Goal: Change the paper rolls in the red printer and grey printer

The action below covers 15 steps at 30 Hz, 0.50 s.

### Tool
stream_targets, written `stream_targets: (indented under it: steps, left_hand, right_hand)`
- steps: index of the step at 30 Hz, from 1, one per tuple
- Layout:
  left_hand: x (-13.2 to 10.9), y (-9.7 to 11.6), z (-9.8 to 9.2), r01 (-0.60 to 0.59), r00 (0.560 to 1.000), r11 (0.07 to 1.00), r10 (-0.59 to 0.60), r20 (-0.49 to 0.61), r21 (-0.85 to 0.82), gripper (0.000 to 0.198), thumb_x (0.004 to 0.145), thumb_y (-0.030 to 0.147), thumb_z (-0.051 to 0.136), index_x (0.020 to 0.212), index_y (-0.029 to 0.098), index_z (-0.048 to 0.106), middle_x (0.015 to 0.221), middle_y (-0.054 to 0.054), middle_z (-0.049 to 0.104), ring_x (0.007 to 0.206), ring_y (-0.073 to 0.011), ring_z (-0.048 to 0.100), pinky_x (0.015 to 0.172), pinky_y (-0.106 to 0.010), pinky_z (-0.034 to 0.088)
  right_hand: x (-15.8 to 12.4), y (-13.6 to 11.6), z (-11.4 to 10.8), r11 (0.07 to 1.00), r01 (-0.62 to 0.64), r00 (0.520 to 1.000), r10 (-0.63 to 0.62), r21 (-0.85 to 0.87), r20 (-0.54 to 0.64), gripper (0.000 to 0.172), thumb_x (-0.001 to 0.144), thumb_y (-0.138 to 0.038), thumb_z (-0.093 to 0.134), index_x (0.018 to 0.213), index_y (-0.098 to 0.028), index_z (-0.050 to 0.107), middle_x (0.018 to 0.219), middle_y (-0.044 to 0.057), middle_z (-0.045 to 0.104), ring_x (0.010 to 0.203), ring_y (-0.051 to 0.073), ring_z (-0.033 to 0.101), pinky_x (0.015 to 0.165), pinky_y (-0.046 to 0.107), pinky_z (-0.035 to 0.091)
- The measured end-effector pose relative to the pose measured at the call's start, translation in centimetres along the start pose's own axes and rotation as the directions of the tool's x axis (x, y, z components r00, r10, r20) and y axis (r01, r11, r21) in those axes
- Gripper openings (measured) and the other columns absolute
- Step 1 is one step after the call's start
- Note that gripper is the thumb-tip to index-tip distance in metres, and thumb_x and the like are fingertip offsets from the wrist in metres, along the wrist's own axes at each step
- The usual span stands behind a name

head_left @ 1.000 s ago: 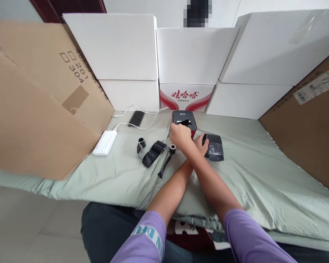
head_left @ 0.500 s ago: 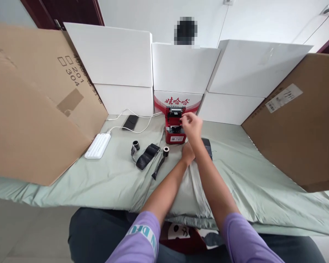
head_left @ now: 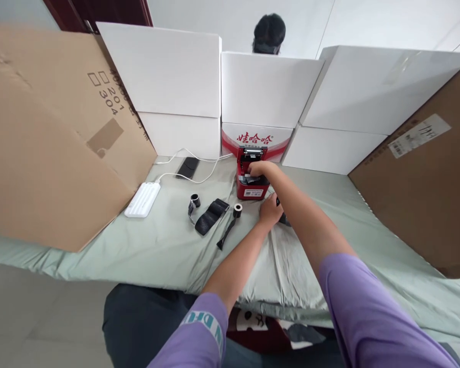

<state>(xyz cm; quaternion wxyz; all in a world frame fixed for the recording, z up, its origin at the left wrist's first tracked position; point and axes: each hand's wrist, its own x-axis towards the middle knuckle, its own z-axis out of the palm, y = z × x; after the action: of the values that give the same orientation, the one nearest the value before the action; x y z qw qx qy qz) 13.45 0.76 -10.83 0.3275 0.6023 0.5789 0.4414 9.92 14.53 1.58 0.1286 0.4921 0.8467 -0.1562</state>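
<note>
Landmark for all positions: the small red box-shaped plastic printer (head_left: 252, 191), which stands upright on the pale green bedsheet (head_left: 157, 245) with its lid tipped back and its bay open. The right hand (head_left: 259, 168) reaches over the printer's top, with fingers curled down into the open bay. The knuckles cover the fingertips, so I cannot tell whether they pinch anything inside. The left hand (head_left: 270, 210) lies just in front and to the right of the printer, touching a dark flat packet (head_left: 284, 220) on the sheet. I cannot tell whether it grips the packet or only rests on it (most of the packet is hidden). Left of the printer are a small black roll with a pale core (head_left: 237, 208), a flat strip of black ribbon (head_left: 211, 214) and a second black roll (head_left: 195, 200). Further left lies a white ribbed power bank (head_left: 142, 199), with a white cable (head_left: 199, 179) and a black phone (head_left: 188, 166) near it. Behind the printer stand stacked white cartons (head_left: 268, 89), with another person's head (head_left: 269, 33) above them. Judgement: the sheet is soft, so the printer may rock under a downward push. The bay work would go better with the printer's body braced by the free hand, and with the fingers moving straight down, clear of the lid.
</note>
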Motion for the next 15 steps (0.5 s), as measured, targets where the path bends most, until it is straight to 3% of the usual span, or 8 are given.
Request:
stream_targets:
  steps: [4,7,9,12,13,15]
  left_hand:
    - [0.0,0.3,-0.1,-0.002,1.000,1.000,0.002,-0.003,-0.001,0.028,0.096,0.030,0.051,0.119,0.023,0.064,0.131,-0.010,0.070,0.122,-0.0282,0.065,0.102,-0.038,0.050]
    - [0.0,0.4,-0.1,-0.007,1.000,0.999,0.006,-0.019,-0.036,0.034,0.096,0.030,0.051,0.127,0.025,0.063,0.135,-0.008,0.069,0.125,-0.0261,0.063,0.106,-0.037,0.049]
    - [-0.1,0.4,0.0,-0.023,0.999,0.998,0.021,-0.038,-0.051,0.036,0.097,0.030,0.052,0.131,0.024,0.062,0.137,-0.007,0.068,0.127,-0.0251,0.062,0.108,-0.036,0.048]
    - [-0.1,0.3,0.1,-0.038,0.998,0.998,0.035,-0.057,-0.059,0.040,0.098,0.029,0.053,0.136,0.022,0.061,0.141,-0.009,0.065,0.131,-0.0257,0.060,0.113,-0.039,0.045]
    - [0.0,0.3,0.1,-0.032,0.998,0.998,0.029,-0.058,-0.056,0.040,0.098,0.029,0.054,0.136,0.022,0.061,0.141,-0.010,0.065,0.133,-0.0264,0.058,0.115,-0.041,0.044]
    - [0.1,0.4,0.1,-0.009,0.999,0.998,0.006,-0.052,-0.055,0.039,0.098,0.031,0.057,0.136,0.024,0.062,0.140,-0.011,0.064,0.134,-0.0276,0.056,0.115,-0.044,0.044]
  right_hand:
    - [-0.9,0.0,-1.0,0.996,-0.010,1.000,0.011,-0.087,0.015,0.029,0.077,-0.015,0.068,0.105,-0.011,0.072,0.106,0.016,0.074,0.089,0.028,0.069,0.075,0.034,0.053]
    - [-3.1,0.4,-1.7,0.999,0.036,0.995,-0.036,0.006,-0.094,0.032,0.081,-0.017,0.066,0.113,-0.014,0.065,0.104,0.012,0.072,0.081,0.022,0.065,0.071,0.030,0.050]
    - [-5.8,0.5,-1.8,0.989,0.114,0.954,-0.082,0.095,-0.289,0.033,0.084,-0.023,0.066,0.116,-0.015,0.061,0.102,0.010,0.071,0.080,0.021,0.062,0.071,0.030,0.049]
    - [-10.7,0.1,-0.8,0.956,0.250,0.789,-0.108,0.156,-0.605,0.032,0.091,-0.032,0.057,0.119,-0.016,0.059,0.098,0.008,0.069,0.083,0.021,0.059,0.074,0.032,0.047]
    - [-12.1,-0.2,-0.1,0.954,0.258,0.774,-0.107,0.156,-0.624,0.031,0.091,-0.033,0.055,0.116,-0.016,0.060,0.096,0.007,0.068,0.083,0.021,0.059,0.073,0.031,0.046]
    - [-14.2,-0.9,1.9,0.966,0.223,0.819,-0.113,0.130,-0.563,0.028,0.087,-0.035,0.058,0.107,-0.016,0.063,0.090,0.007,0.068,0.081,0.021,0.059,0.072,0.030,0.044]
